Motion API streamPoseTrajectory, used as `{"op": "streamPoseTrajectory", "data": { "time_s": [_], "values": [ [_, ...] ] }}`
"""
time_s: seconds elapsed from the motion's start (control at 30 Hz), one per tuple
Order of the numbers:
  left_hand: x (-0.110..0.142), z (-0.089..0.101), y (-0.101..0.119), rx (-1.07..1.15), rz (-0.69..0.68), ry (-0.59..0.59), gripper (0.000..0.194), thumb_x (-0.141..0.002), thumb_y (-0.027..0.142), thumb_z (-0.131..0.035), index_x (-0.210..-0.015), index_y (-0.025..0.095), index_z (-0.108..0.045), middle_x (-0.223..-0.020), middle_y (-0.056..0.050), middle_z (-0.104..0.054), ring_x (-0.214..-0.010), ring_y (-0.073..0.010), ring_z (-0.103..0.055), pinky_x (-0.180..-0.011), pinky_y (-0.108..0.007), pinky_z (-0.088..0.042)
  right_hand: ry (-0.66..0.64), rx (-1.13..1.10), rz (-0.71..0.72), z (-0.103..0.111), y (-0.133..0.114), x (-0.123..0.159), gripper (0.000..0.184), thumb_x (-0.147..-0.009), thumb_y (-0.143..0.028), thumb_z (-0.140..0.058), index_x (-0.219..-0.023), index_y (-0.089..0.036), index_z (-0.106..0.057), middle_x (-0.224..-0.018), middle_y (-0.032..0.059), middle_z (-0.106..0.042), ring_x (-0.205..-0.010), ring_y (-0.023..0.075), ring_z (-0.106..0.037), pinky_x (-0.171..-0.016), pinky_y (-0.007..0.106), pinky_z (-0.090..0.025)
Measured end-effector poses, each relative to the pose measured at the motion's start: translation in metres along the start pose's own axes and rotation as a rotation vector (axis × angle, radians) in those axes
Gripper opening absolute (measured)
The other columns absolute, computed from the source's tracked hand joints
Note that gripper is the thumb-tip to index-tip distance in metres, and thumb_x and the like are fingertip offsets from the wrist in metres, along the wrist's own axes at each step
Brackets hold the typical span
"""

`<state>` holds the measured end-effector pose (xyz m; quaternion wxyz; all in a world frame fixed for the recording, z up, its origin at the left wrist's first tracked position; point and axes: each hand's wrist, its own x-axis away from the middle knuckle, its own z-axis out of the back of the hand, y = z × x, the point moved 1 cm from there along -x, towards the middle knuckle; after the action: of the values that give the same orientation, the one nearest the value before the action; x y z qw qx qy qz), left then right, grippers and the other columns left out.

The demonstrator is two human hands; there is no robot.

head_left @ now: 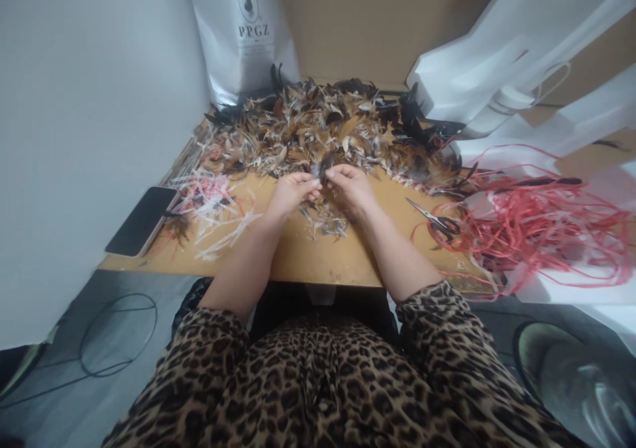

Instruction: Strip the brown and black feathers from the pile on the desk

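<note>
A small dark feather (326, 164) with pale fluff at its base stands between my two hands, in front of the feather pile. My left hand (297, 191) pinches the fluffy lower end with thumb and forefinger. From the other side, my right hand (349, 184) has its fingertips closed on the same feather. Just behind lies a wide heap of brown, tan and black feathers (318, 126). Below my hands, a few loose feather scraps (325, 221) lie on the wooden tabletop (342, 262).
A phone (142, 221) lies at the left edge beside white and pink strips (209, 193). Black-handled scissors (437, 221) rest at the right, next to tangled red ribbon (541, 226). A printed white bag (248, 50) stands behind; white bags (477, 57) hang at the right.
</note>
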<state>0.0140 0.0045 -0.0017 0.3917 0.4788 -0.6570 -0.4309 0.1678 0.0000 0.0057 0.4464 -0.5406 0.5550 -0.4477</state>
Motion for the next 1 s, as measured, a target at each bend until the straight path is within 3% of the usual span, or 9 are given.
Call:
{"op": "streamPoseTrajectory", "data": {
  "time_s": [0.2,0.37,0.5,0.73,0.87,1.0],
  "values": [
    [-0.005,0.011,0.011,0.179,-0.085,0.151,0.008,-0.074,0.015,-0.069,-0.070,0.011,-0.062,-0.064,0.000,-0.065,-0.051,-0.0015,-0.055,-0.050,-0.011,-0.042,0.181,0.170,0.124,0.032,-0.006,-0.014,0.018,-0.062,-0.034,-0.072,-0.066,-0.018,-0.063,-0.049,-0.0044,-0.051,-0.046,0.0079,-0.039,-0.047,0.023,-0.032],
    [-0.008,0.016,0.012,0.214,-0.099,0.185,0.010,-0.074,0.017,-0.071,-0.072,0.012,-0.061,-0.067,0.000,-0.066,-0.053,-0.0014,-0.056,-0.050,-0.011,-0.042,0.067,0.638,0.118,0.041,-0.001,-0.016,0.012,-0.065,-0.027,-0.064,-0.061,-0.016,-0.064,-0.052,-0.0011,-0.056,-0.052,0.0108,-0.045,-0.054,0.025,-0.036],
    [-0.010,0.020,0.011,0.239,-0.131,0.176,0.012,-0.073,0.018,-0.072,-0.072,0.013,-0.062,-0.068,0.000,-0.066,-0.054,-0.0017,-0.056,-0.050,-0.011,-0.042,-0.026,0.784,0.116,0.031,0.006,-0.013,0.011,-0.066,-0.025,-0.061,-0.064,-0.015,-0.066,-0.056,-0.0002,-0.060,-0.053,0.0107,-0.048,-0.057,0.025,-0.038],
    [-0.009,0.018,0.012,0.229,-0.130,0.194,0.009,-0.076,0.017,-0.069,-0.072,0.013,-0.061,-0.067,0.001,-0.066,-0.053,-0.0013,-0.055,-0.049,-0.010,-0.042,-0.190,0.906,0.155,-0.006,0.015,-0.002,0.010,-0.070,-0.025,-0.062,-0.070,-0.018,-0.069,-0.067,0.0006,-0.067,-0.060,0.0117,-0.054,-0.060,0.025,-0.039],
    [-0.008,0.018,0.012,0.233,-0.110,0.202,0.009,-0.077,0.016,-0.067,-0.072,0.013,-0.060,-0.068,0.001,-0.066,-0.053,-0.0013,-0.055,-0.049,-0.011,-0.041,-0.200,1.056,0.125,-0.022,0.016,0.000,0.008,-0.069,-0.025,-0.062,-0.068,-0.019,-0.067,-0.066,0.0010,-0.066,-0.058,0.0119,-0.052,-0.059,0.026,-0.036],
    [-0.010,0.020,0.010,0.262,-0.101,0.196,0.010,-0.076,0.016,-0.069,-0.072,0.013,-0.061,-0.070,0.000,-0.067,-0.053,-0.0013,-0.055,-0.049,-0.011,-0.041,-0.165,0.885,0.078,-0.020,0.016,-0.002,0.006,-0.067,-0.023,-0.063,-0.064,-0.018,-0.065,-0.062,-0.0001,-0.063,-0.056,0.0108,-0.051,-0.057,0.025,-0.037]
  ]
}}
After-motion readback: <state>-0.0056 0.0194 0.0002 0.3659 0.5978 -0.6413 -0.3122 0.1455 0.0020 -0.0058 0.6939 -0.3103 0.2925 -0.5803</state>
